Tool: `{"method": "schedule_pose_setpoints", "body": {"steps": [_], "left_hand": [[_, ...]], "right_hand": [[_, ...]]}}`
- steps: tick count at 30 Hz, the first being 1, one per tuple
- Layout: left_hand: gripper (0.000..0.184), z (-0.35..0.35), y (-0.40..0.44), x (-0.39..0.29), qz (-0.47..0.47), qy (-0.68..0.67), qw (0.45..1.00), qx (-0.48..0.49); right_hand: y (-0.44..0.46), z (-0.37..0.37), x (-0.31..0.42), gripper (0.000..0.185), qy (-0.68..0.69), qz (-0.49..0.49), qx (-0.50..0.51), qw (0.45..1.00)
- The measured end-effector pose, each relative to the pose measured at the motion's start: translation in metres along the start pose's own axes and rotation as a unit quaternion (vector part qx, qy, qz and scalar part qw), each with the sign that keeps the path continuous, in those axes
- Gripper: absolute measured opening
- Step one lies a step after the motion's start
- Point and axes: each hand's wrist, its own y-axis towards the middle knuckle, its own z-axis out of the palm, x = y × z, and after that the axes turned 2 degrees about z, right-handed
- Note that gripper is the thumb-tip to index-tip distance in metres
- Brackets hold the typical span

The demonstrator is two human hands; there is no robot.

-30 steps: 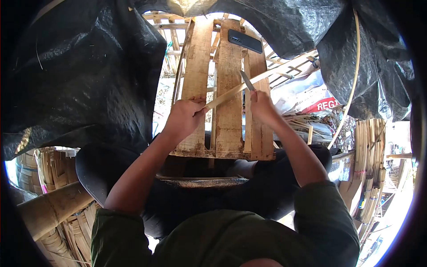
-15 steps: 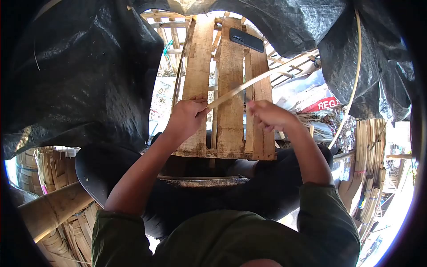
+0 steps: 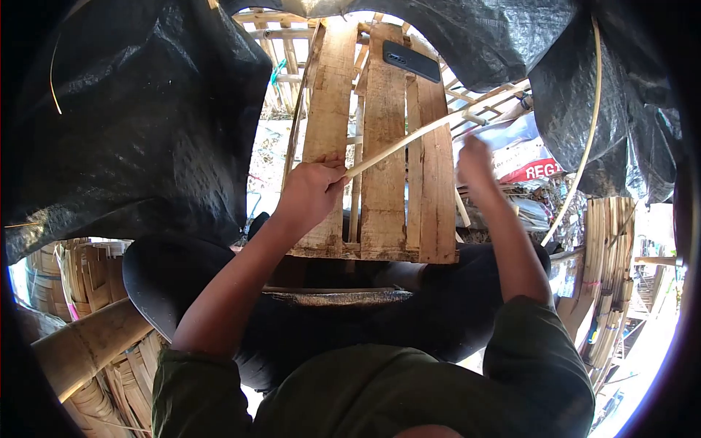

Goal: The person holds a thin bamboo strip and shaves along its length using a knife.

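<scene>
My left hand (image 3: 315, 191) is closed round the near end of a long, pale bamboo strip (image 3: 416, 135), resting on the wooden boards. The strip slants up and away to the right, past the boards' right edge. My right hand (image 3: 477, 162) is curled and blurred by motion, just right of the boards and below the far part of the strip. What it holds, if anything, I cannot make out. A pale stick (image 3: 463, 209) shows beside my right forearm; whether it belongs to the hand is unclear. The slatted wooden bench (image 3: 383, 212) stands before my crossed legs.
A dark phone (image 3: 411, 60) lies at the bench's far end. Black plastic sheeting (image 3: 139, 139) hangs on both sides. A printed sack (image 3: 537, 168) lies to the right. Bundled bamboo strips (image 3: 607, 270) stand at the right, and a thick bamboo pole (image 3: 91, 343) lies at the lower left.
My right hand has moved right and slightly away from me, from over the boards to beyond their right edge. My left hand keeps its hold on the bamboo strip.
</scene>
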Motion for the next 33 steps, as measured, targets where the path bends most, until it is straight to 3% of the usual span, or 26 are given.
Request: {"method": "schedule_pose_setpoints", "body": {"steps": [1, 2, 4, 5, 6, 7, 10, 11, 14, 16, 18, 19, 22, 24, 26, 27, 29, 30, 32, 33], "left_hand": [[0.019, 0.001, 0.000, 0.003, 0.020, 0.003, 1.000, -0.001], [0.018, 0.001, 0.002, 0.004, 0.042, 0.007, 0.999, -0.001], [0.017, -0.001, 0.004, 0.001, 0.022, -0.001, 1.000, 0.001], [0.016, -0.003, 0.003, -0.001, -0.002, -0.011, 1.000, 0.001], [0.016, -0.003, 0.004, -0.002, -0.004, -0.011, 1.000, 0.002], [0.016, -0.003, 0.005, -0.003, 0.010, 0.010, 1.000, 0.001], [0.015, 0.000, 0.004, -0.003, 0.022, 0.024, 0.999, -0.004], [0.015, 0.001, 0.004, -0.001, 0.024, 0.022, 0.999, -0.008], [0.015, 0.003, 0.003, 0.002, 0.014, 0.013, 1.000, -0.004], [0.016, 0.002, 0.003, 0.002, 0.021, 0.021, 1.000, -0.006], [0.017, 0.002, 0.003, 0.000, 0.028, 0.028, 0.999, -0.004], [0.016, 0.001, 0.003, -0.002, 0.024, 0.026, 0.999, -0.003], [0.017, 0.001, 0.004, -0.002, 0.019, 0.026, 0.999, 0.002], [0.017, 0.000, 0.003, -0.002, 0.012, 0.025, 1.000, 0.003], [0.018, 0.000, 0.003, -0.004, 0.018, 0.028, 0.999, -0.012], [0.018, 0.001, 0.003, -0.004, 0.020, 0.027, 0.999, -0.012], [0.018, 0.001, 0.004, 0.000, 0.015, 0.019, 1.000, -0.003], [0.018, 0.001, 0.004, -0.001, 0.015, 0.018, 1.000, -0.002], [0.017, 0.000, 0.004, -0.003, 0.014, 0.013, 1.000, -0.001], [0.017, 0.001, 0.003, -0.001, 0.012, 0.012, 1.000, -0.001]], "right_hand": [[0.032, 0.025, -0.065, 0.025, -0.139, -0.154, 0.108, 0.972], [0.020, 0.024, -0.056, 0.025, -0.140, -0.153, 0.105, 0.973], [-0.028, 0.014, 0.004, 0.033, -0.132, -0.062, 0.191, 0.971], [-0.039, -0.009, 0.031, 0.039, -0.059, 0.005, 0.208, 0.976], [-0.024, -0.018, 0.030, 0.041, 0.100, -0.002, 0.191, 0.977], [-0.021, -0.010, 0.021, 0.041, 0.098, 0.000, 0.193, 0.976], [-0.039, 0.013, 0.005, 0.036, -0.157, -0.017, 0.213, 0.964], [-0.047, 0.014, 0.009, 0.035, -0.092, 0.060, 0.297, 0.949], [-0.044, -0.024, 0.043, 0.037, -0.031, 0.012, 0.318, 0.948], [-0.028, -0.023, 0.025, 0.035, 0.178, -0.003, 0.184, 0.967], [-0.028, 0.003, 0.007, 0.035, -0.053, -0.040, 0.096, 0.993], [-0.038, 0.004, 0.008, 0.036, -0.107, -0.001, 0.264, 0.959], [-0.044, -0.010, 0.032, 0.037, -0.080, 0.012, 0.324, 0.943], [-0.026, -0.014, 0.021, 0.039, 0.126, -0.046, 0.194, 0.972], [-0.019, 0.001, 0.003, 0.042, -0.153, -0.070, 0.090, 0.982], [-0.031, 0.003, 0.011, 0.042, -0.153, -0.069, 0.088, 0.982], [-0.062, 0.007, 0.035, 0.041, -0.137, 0.049, 0.334, 0.931], [-0.051, 0.000, 0.033, 0.041, -0.137, 0.049, 0.334, 0.931], [-0.019, -0.016, 0.026, 0.042, 0.014, -0.021, 0.190, 0.982], [-0.022, -0.009, 0.021, 0.042, 0.012, -0.021, 0.191, 0.981]]}}
